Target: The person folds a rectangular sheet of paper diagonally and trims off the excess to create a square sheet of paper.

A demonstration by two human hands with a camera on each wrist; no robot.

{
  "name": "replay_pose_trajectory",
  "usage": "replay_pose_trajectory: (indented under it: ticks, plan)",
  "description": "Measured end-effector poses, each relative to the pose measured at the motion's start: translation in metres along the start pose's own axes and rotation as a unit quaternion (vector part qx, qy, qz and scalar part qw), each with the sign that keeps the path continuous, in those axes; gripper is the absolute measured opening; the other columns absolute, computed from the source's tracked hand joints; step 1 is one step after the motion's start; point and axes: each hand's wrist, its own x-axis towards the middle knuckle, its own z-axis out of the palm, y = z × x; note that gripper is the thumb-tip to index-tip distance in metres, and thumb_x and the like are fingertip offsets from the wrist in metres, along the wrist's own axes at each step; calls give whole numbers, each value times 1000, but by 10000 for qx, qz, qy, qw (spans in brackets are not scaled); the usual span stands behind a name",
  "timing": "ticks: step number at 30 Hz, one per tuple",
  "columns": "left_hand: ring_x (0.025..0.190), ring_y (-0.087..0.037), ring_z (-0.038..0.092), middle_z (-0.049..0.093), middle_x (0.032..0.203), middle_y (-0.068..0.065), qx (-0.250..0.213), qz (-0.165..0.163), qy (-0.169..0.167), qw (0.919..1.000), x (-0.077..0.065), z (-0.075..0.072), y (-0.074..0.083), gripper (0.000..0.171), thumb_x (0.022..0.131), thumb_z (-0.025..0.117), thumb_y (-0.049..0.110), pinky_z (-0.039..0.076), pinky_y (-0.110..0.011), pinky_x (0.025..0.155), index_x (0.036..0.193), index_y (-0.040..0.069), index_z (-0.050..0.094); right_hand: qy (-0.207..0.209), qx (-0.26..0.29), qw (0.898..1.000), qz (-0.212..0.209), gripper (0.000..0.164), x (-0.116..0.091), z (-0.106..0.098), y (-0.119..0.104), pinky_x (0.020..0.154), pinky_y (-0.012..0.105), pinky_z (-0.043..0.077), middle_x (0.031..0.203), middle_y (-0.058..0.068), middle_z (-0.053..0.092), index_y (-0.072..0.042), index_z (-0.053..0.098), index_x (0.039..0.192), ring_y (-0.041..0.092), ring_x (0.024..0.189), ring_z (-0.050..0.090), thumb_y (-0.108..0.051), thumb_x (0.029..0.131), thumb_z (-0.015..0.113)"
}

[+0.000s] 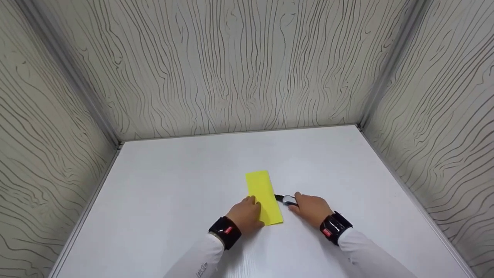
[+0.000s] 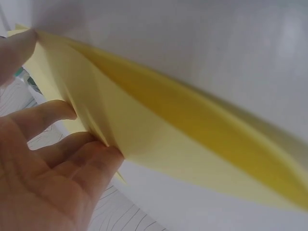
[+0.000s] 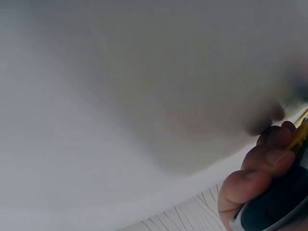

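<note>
A folded sheet of yellow paper [image 1: 259, 185] lies on the white table, long side running away from me. In the left wrist view its layers [image 2: 192, 125] gape apart along one edge. My left hand [image 1: 247, 216] presses its fingertips on the paper's left side near the close end, fingers spread and slightly bent. On the other side, my right hand [image 1: 313, 208] grips what looks like a utility knife [image 1: 288, 200], whose dark front end meets the paper's right edge. The right wrist view shows fingers [image 3: 250, 185] curled round its dark handle [image 3: 274, 207]; the blade cannot be made out.
The white table [image 1: 173, 173] spreads around the paper on all sides. Wood-grain patterned panels [image 1: 231, 69] enclose it at the back, left and right, with grey metal posts [image 1: 380, 85] at the corners. Each wrist wears a black band [image 1: 225, 232].
</note>
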Motion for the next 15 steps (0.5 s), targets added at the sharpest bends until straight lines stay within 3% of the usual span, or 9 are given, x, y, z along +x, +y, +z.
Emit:
replay_pose_trajectory:
  ticks: [5, 9, 12, 15]
  plan:
    - [141, -37, 62, 64, 148, -22, 16, 128, 83, 9999, -3, 1, -1, 58, 95, 82, 41, 53, -45, 117, 136, 2, 71, -6, -174, 9998, 30, 40, -3, 1, 0, 61, 36, 50, 74, 1, 58, -7, 63, 109, 16, 63, 50, -44, 103, 74]
    - [113, -31, 70, 72, 120, -15, 79, 245, 295, 9992, -11, 1, 2, 42, 92, 81, 43, 62, -41, 96, 107, 4, 78, -65, -173, 9998, 2, 41, -11, 1, -2, 61, 37, 51, 74, 0, 58, -7, 64, 110, 15, 63, 50, -46, 102, 75]
    - [90, -26, 63, 69, 101, -11, 147, 257, 466, 9985, -17, -1, 7, 37, 93, 78, 42, 61, -39, 76, 81, 7, 75, -117, -98, 9999, -63, 41, -19, 0, -5, 62, 38, 52, 75, 0, 59, -6, 65, 112, 15, 63, 52, -45, 102, 75]
    - [85, -24, 59, 67, 97, -11, 168, 239, 564, 9980, -20, -2, 10, 41, 94, 76, 42, 59, -39, 70, 71, 9, 70, -188, -110, 9997, -80, 43, -28, 0, -8, 64, 40, 54, 77, 1, 62, -6, 65, 114, 15, 64, 54, -46, 102, 74]
